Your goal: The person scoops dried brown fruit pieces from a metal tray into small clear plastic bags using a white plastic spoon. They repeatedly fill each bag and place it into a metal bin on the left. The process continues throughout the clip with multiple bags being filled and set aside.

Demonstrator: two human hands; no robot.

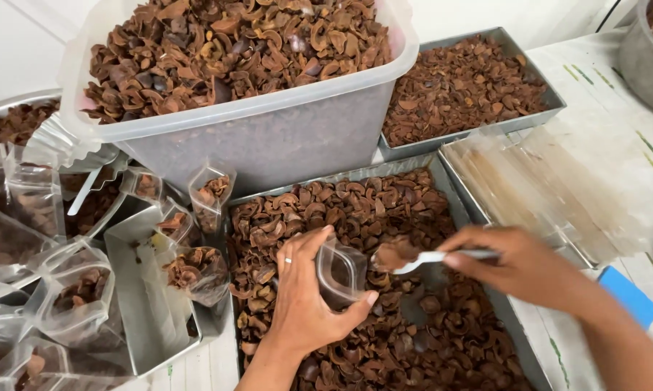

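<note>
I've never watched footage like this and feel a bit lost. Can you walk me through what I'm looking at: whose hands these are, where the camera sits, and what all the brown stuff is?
The one picture comes from a camera worn on a person's head, looking down at their own bare hands. The left hand holds open a small clear pouch. The right hand holds a white spoon loaded with brown, curled dried pieces, right at the pouch's mouth. Below lies a metal tray full of those pieces. Behind stand a big plastic tub and another tray, also full. Filled pouches stand at the left, empty ones lie at the right.
</note>
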